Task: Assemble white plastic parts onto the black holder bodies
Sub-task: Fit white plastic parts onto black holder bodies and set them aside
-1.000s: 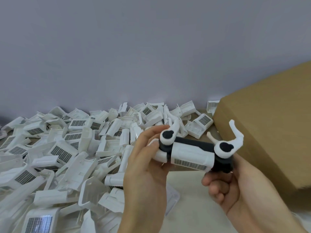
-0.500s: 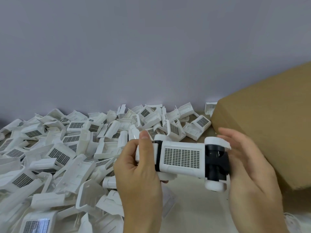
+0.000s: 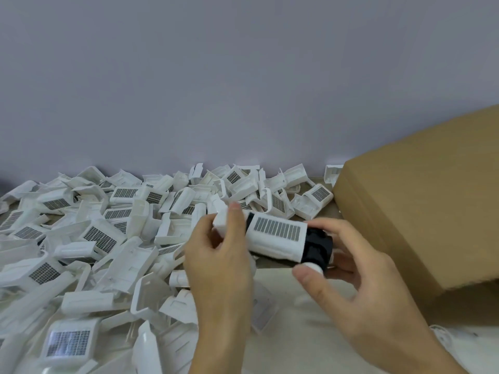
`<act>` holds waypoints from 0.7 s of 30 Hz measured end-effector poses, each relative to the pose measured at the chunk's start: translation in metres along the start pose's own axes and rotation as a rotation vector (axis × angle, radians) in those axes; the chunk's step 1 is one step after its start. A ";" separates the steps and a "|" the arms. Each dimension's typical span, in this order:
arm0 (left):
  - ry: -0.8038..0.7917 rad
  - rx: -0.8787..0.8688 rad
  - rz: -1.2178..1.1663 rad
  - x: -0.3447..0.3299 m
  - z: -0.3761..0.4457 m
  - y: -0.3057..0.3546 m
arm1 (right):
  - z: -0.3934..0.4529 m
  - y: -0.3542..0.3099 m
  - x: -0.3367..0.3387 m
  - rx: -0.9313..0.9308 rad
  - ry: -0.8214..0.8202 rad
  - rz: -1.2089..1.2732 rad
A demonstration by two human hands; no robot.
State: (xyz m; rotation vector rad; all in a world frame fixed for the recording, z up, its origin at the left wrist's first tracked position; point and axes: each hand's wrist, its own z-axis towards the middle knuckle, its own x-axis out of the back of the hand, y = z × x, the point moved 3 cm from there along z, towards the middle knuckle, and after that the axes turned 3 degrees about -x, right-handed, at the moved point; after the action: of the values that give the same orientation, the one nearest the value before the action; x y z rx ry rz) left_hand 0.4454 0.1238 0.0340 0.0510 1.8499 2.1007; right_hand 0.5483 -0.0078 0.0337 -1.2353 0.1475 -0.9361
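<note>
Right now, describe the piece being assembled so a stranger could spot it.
Start at the cardboard box on the right. Just left of it, the left hand and right hand hold one assembly. Unlike the all-white pile, it shows black.

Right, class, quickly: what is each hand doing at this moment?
Left hand: grips the white end of the holder assembly.
Right hand: holds its black end between thumb and fingers.
</note>
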 end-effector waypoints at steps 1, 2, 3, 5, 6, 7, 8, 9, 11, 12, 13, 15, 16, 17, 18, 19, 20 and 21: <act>-0.049 -0.059 0.032 -0.003 -0.003 0.005 | -0.001 0.001 0.001 -0.024 0.039 0.050; -0.103 -0.120 0.085 -0.006 -0.005 0.009 | -0.001 0.003 0.002 -0.035 0.063 0.080; -0.168 -0.182 0.144 -0.008 -0.006 0.014 | -0.001 0.000 0.003 -0.077 0.091 0.112; -0.278 -0.261 0.250 -0.009 -0.005 0.023 | -0.001 0.002 0.007 -0.178 0.150 0.223; -0.313 -0.255 0.282 -0.008 -0.004 0.025 | 0.000 0.003 0.008 -0.234 0.170 0.296; -0.347 -0.228 0.293 -0.006 0.000 0.024 | 0.001 0.002 0.009 -0.306 0.167 0.364; -0.387 -0.171 0.267 -0.005 0.002 0.024 | 0.001 0.003 0.009 -0.365 0.145 0.420; -0.433 -0.106 0.208 -0.005 0.002 0.024 | 0.002 0.000 0.008 -0.419 0.128 0.489; -0.496 -0.015 0.038 -0.009 -0.001 0.025 | 0.003 0.000 0.004 -0.500 0.070 0.603; -0.497 0.021 -0.046 -0.011 -0.001 0.024 | 0.004 0.000 0.002 -0.546 0.037 0.639; -0.486 0.038 -0.117 -0.012 -0.002 0.024 | 0.005 0.000 0.000 -0.587 0.010 0.691; -0.467 0.049 -0.221 -0.014 -0.001 0.024 | 0.005 0.001 -0.002 -0.665 -0.033 0.800; -0.468 0.066 -0.252 -0.016 -0.002 0.025 | 0.005 0.000 -0.002 -0.670 -0.034 0.836; -0.478 0.069 -0.252 -0.019 -0.005 0.025 | 0.005 -0.001 -0.002 -0.654 -0.017 0.876; -0.499 0.057 -0.206 -0.023 -0.009 0.023 | 0.005 -0.001 -0.002 -0.617 0.000 0.860; -0.506 0.043 -0.129 -0.027 -0.011 0.019 | 0.005 -0.002 -0.003 -0.582 0.015 0.835; -0.490 0.057 -0.072 -0.032 -0.014 0.015 | 0.004 -0.003 -0.004 -0.541 0.018 0.763; -0.443 0.096 -0.057 -0.033 -0.014 0.009 | 0.004 -0.003 -0.005 -0.505 0.012 0.690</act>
State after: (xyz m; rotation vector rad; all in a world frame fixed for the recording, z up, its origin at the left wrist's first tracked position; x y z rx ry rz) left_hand 0.4713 0.0999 0.0466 0.4442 1.6553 1.7809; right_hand 0.5456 -0.0009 0.0361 -1.4905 0.8043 -0.3013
